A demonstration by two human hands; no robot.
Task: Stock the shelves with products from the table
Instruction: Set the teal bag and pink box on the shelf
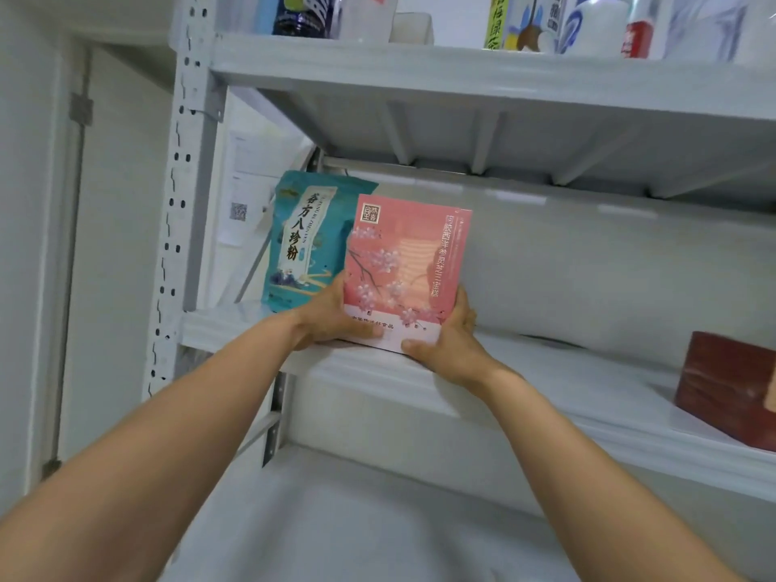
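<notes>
Both hands on the pink box (403,270), one at each lower corner. Left hand (336,317) grips the lower left edge, thumb lying across the white strip on the front. Right hand (445,342) grips the lower right corner, its fingers (462,306) curled up the box's right side and the thumb on the front. Box upright, print facing me, its bottom at the front lip of the middle shelf (546,371); whether it rests there I cannot tell. Just behind and left of it stands a teal pouch (306,245), upright, its right edge covered by the box. Far right on the same shelf, well apart, a dark red box (730,388). Bottles (596,23) line the top shelf (462,73). White post (180,203) at left, a sheet with a QR code (239,210) behind it.
</notes>
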